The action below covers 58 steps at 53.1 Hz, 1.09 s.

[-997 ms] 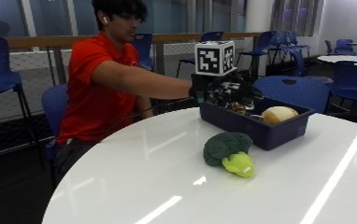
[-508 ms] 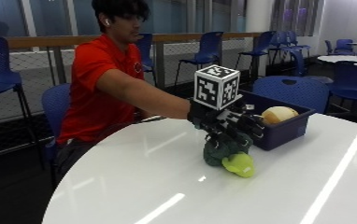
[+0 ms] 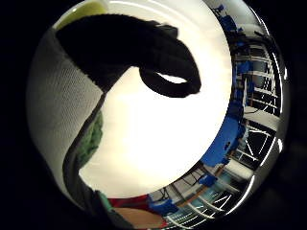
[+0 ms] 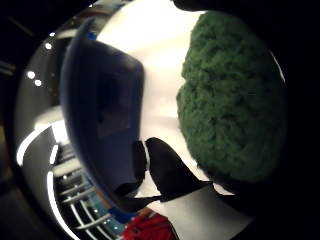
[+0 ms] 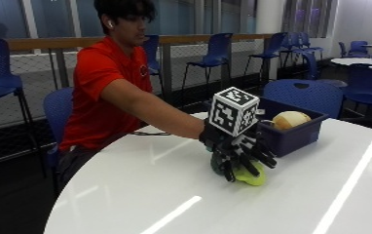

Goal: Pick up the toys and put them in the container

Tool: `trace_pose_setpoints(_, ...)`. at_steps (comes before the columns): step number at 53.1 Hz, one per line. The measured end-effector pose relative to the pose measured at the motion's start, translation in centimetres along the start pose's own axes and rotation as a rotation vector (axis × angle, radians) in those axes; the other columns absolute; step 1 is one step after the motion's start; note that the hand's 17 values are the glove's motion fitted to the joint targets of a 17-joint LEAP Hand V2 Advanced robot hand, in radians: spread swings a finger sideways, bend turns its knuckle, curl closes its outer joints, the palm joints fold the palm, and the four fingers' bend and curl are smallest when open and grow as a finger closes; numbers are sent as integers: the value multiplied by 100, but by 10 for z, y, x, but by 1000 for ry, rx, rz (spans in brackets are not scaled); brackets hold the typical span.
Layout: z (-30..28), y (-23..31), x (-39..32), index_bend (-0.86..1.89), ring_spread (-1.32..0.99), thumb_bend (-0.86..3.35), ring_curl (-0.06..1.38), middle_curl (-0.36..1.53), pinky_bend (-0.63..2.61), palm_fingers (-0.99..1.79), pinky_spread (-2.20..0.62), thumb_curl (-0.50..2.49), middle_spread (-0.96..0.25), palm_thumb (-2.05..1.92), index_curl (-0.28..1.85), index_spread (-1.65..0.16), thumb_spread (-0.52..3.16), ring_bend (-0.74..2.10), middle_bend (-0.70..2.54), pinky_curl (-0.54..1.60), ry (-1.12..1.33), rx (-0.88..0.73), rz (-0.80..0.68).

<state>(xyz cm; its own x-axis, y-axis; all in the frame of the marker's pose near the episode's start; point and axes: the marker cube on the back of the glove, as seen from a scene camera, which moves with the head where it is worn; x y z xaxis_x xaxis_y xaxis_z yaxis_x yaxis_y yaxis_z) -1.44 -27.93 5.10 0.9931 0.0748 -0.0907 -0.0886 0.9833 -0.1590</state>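
The right hand point(image 5: 241, 153) lies over the broccoli point(image 5: 251, 174) (fingers spread, curling round it), just beside the bin point(image 5: 289, 136) mid-tabletop.

No readable text, label, brand, number or sign can be made out on any thing shown; a small emblem on the red shirt point(image 5: 108, 92) cannot be read.
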Motion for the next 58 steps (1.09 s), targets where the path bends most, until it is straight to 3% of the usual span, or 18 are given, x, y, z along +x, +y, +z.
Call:
trace_pose_setpoints(12, 13, -4, 1, 19, 5, -4, 25, 27, 124, -5, 8, 23, -8, -3, 29, -39, 103, 19, 13, 39, 62, -35, 6)
trace_pose_setpoints(24, 15, 1, -1, 50, -1, 2, 27, 28, 101, 42, -14, 29, -17, 9, 39, -41, 118, 31, 24, 31, 90, -29, 5)
trace_pose_setpoints(31, 15, 6, -6, 41, -18, 9, 30, 32, 100, 71, -31, 34, -25, 23, 39, -39, 126, 44, 31, 31, 83, 9, 3)
trace_pose_setpoints(47, 18, 17, -22, 22, -42, 18, 39, 40, 100, 95, -44, 52, -40, 56, 43, -40, 113, 64, 36, 36, 199, 214, -70)
trace_pose_setpoints(58, 13, 21, -15, 26, -51, 18, 43, 46, 93, 108, -46, 65, -47, 66, 52, -43, 93, 68, 42, 37, 164, 166, -67)
